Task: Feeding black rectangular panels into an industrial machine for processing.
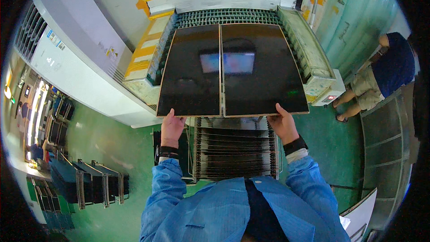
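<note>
Two dark, glossy flat panels lie side by side with a narrow gap between them: a left panel [190, 78] and a right panel [264, 83]. Their far parts rest over the green rollers of a roller conveyor [228, 16], while the near edges reach out toward me. My left hand [172, 129] grips the left panel's near edge close to its outer corner, thumb on top. At the right panel's near edge, my right hand [283, 126] does the same, fingers underneath and mostly hidden. A slotted rack [235, 152] holding several thin boards stands below, between my forearms.
Pale side rails [309, 58] flank the conveyor, with yellow tape on the left one. A tall white cabinet [85, 71] stands at left. Racks of dark panels [89, 181] sit on the green floor at lower left. Another person [389, 69] is at the right, beside grey framed panels [383, 139].
</note>
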A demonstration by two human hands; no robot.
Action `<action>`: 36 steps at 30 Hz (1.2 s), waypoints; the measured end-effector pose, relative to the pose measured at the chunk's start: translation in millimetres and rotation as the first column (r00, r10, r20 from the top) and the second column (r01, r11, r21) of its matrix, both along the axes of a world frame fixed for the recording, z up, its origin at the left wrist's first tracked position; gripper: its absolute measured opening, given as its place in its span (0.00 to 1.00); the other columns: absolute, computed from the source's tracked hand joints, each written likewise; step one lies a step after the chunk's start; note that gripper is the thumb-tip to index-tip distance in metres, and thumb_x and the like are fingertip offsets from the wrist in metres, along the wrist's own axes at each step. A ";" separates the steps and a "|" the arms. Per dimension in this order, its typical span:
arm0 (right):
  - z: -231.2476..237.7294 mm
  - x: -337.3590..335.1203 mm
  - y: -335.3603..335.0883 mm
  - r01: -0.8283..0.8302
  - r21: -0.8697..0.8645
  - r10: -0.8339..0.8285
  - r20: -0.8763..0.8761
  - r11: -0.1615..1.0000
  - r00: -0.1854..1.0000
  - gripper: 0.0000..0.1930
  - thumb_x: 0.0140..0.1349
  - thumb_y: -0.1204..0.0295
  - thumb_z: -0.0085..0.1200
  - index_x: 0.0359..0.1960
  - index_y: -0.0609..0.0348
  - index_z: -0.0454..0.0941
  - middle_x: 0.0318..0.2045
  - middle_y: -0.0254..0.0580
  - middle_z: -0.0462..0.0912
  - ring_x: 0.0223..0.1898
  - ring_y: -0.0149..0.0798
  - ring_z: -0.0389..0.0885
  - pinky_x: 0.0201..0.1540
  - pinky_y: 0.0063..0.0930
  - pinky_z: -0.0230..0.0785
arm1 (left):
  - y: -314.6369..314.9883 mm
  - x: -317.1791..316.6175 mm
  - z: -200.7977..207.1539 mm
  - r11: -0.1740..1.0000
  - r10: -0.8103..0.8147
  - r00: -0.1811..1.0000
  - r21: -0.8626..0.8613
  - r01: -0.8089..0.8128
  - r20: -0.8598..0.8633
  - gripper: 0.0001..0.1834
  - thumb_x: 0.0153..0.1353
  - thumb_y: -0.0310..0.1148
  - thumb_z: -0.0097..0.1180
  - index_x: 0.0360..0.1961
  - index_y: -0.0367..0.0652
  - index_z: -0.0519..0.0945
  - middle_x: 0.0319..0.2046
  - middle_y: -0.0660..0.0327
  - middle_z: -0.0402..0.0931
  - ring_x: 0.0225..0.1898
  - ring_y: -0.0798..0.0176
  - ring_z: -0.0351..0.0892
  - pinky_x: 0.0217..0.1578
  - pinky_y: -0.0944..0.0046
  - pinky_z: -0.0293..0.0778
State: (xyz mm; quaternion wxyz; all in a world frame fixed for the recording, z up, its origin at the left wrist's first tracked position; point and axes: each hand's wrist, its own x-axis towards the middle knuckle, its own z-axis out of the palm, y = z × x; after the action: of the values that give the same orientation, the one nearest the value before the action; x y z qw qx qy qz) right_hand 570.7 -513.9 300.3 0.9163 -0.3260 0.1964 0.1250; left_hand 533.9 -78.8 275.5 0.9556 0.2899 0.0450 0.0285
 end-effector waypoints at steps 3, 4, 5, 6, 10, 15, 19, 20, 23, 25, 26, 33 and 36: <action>1.6 2.0 2.3 0.017 -0.010 -0.016 0.029 1.000 0.999 0.08 0.67 0.66 0.58 0.44 0.53 0.80 0.41 0.37 0.83 0.41 0.39 0.81 0.43 0.38 0.78 | 3.2 0.0 -1.2 1.000 0.012 1.000 -0.012 -0.012 -0.009 0.17 0.69 0.34 0.54 0.57 0.42 0.75 0.58 0.58 0.76 0.60 0.56 0.73 0.62 0.51 0.67; -2.5 4.9 0.3 0.005 -0.008 -0.005 0.024 1.000 1.000 0.08 0.67 0.66 0.58 0.43 0.53 0.80 0.41 0.37 0.83 0.41 0.39 0.81 0.43 0.39 0.77 | 0.2 0.9 0.5 1.000 0.005 1.000 -0.013 -0.005 -0.011 0.17 0.69 0.34 0.54 0.57 0.42 0.75 0.58 0.58 0.76 0.60 0.56 0.73 0.62 0.51 0.67; -5.9 7.2 -1.8 -0.007 -0.006 0.007 0.019 1.000 1.000 0.08 0.67 0.66 0.58 0.43 0.53 0.80 0.41 0.37 0.83 0.41 0.38 0.81 0.43 0.39 0.77 | -2.5 1.3 2.6 1.000 0.018 1.000 -0.009 -0.018 -0.010 0.17 0.70 0.35 0.52 0.57 0.42 0.75 0.56 0.59 0.77 0.58 0.57 0.74 0.59 0.53 0.70; -6.7 8.7 -1.5 -0.003 -0.006 0.003 0.018 1.000 1.000 0.08 0.67 0.66 0.58 0.43 0.53 0.80 0.41 0.37 0.83 0.41 0.38 0.81 0.43 0.39 0.77 | -4.7 0.8 6.1 0.999 0.035 0.999 -0.004 -0.035 -0.008 0.17 0.71 0.36 0.50 0.57 0.41 0.75 0.55 0.59 0.78 0.56 0.57 0.76 0.57 0.56 0.72; -10.0 14.2 0.6 -0.014 -0.032 0.013 -0.005 0.999 1.000 0.08 0.66 0.66 0.59 0.42 0.53 0.80 0.39 0.37 0.83 0.39 0.39 0.81 0.40 0.39 0.78 | -1.5 5.3 -2.6 1.000 0.026 1.000 -0.013 -0.026 -0.011 0.18 0.71 0.37 0.50 0.58 0.41 0.75 0.56 0.58 0.78 0.57 0.58 0.76 0.57 0.55 0.72; -5.0 14.5 -0.5 -0.020 -0.041 0.021 0.015 0.999 1.000 0.08 0.67 0.66 0.59 0.40 0.55 0.80 0.36 0.38 0.85 0.36 0.38 0.84 0.38 0.34 0.80 | -8.1 7.0 0.1 0.999 0.028 0.999 -0.027 -0.029 -0.024 0.18 0.71 0.38 0.51 0.59 0.43 0.75 0.57 0.59 0.77 0.57 0.58 0.76 0.57 0.54 0.71; 3.6 14.0 4.4 -0.009 -0.021 0.009 0.011 1.000 1.000 0.07 0.66 0.66 0.59 0.39 0.55 0.80 0.37 0.39 0.83 0.38 0.41 0.81 0.38 0.39 0.78 | -6.9 7.3 0.2 0.999 0.033 0.999 -0.016 -0.033 -0.003 0.19 0.72 0.39 0.51 0.59 0.42 0.74 0.57 0.58 0.77 0.57 0.57 0.76 0.57 0.53 0.72; 6.4 13.9 6.7 -0.009 -0.008 0.009 0.020 1.000 1.000 0.07 0.66 0.66 0.59 0.39 0.56 0.80 0.36 0.39 0.83 0.37 0.41 0.81 0.38 0.39 0.78 | -6.2 7.0 -0.5 0.999 0.027 1.000 -0.018 -0.027 -0.002 0.19 0.72 0.39 0.51 0.59 0.42 0.74 0.57 0.58 0.77 0.57 0.57 0.76 0.56 0.54 0.73; -1.5 17.4 1.6 -0.009 0.007 0.009 0.015 1.000 1.000 0.07 0.67 0.67 0.58 0.38 0.56 0.80 0.36 0.39 0.83 0.37 0.41 0.81 0.38 0.40 0.77 | -12.0 10.0 1.2 1.000 0.017 1.000 -0.023 -0.016 0.004 0.19 0.72 0.39 0.51 0.59 0.43 0.75 0.57 0.58 0.77 0.56 0.57 0.77 0.55 0.54 0.74; -7.8 20.5 -2.1 -0.007 -0.001 0.007 -0.002 1.000 1.000 0.07 0.67 0.67 0.58 0.38 0.57 0.80 0.36 0.40 0.83 0.38 0.41 0.81 0.38 0.40 0.77 | -11.6 9.7 1.6 1.000 0.018 1.000 -0.023 -0.018 0.007 0.18 0.71 0.39 0.51 0.58 0.43 0.76 0.56 0.58 0.78 0.55 0.57 0.78 0.55 0.55 0.75; -11.5 22.1 -2.8 0.000 -0.011 -0.001 -0.022 1.000 1.000 0.07 0.67 0.67 0.58 0.38 0.57 0.80 0.36 0.40 0.83 0.38 0.41 0.81 0.38 0.40 0.77 | -10.1 9.1 0.0 0.999 0.014 1.000 -0.034 -0.014 -0.005 0.17 0.71 0.39 0.51 0.56 0.43 0.77 0.54 0.58 0.80 0.54 0.57 0.79 0.55 0.55 0.75; -9.2 23.8 -3.0 -0.018 0.012 0.018 -0.020 1.000 1.000 0.08 0.67 0.66 0.57 0.37 0.57 0.79 0.34 0.41 0.83 0.35 0.41 0.81 0.38 0.38 0.79 | -13.5 6.9 8.0 0.996 -0.009 1.000 -0.084 0.011 0.024 0.18 0.71 0.37 0.52 0.59 0.44 0.75 0.57 0.59 0.77 0.58 0.57 0.75 0.59 0.53 0.69; -6.2 24.4 -1.6 -0.028 0.000 0.028 -0.058 1.000 0.998 0.08 0.67 0.66 0.57 0.36 0.57 0.79 0.32 0.41 0.83 0.34 0.41 0.82 0.37 0.37 0.78 | -18.3 6.9 12.6 0.995 0.057 0.997 -0.077 -0.061 -0.048 0.13 0.71 0.38 0.52 0.50 0.44 0.81 0.48 0.58 0.83 0.50 0.58 0.80 0.53 0.54 0.76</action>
State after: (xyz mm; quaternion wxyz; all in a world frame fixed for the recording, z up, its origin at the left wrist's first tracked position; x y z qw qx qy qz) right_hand 595.1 -515.5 294.1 0.9082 -0.3251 0.2186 0.1471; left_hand 540.9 -97.1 288.1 0.9636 0.2515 0.0767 0.0483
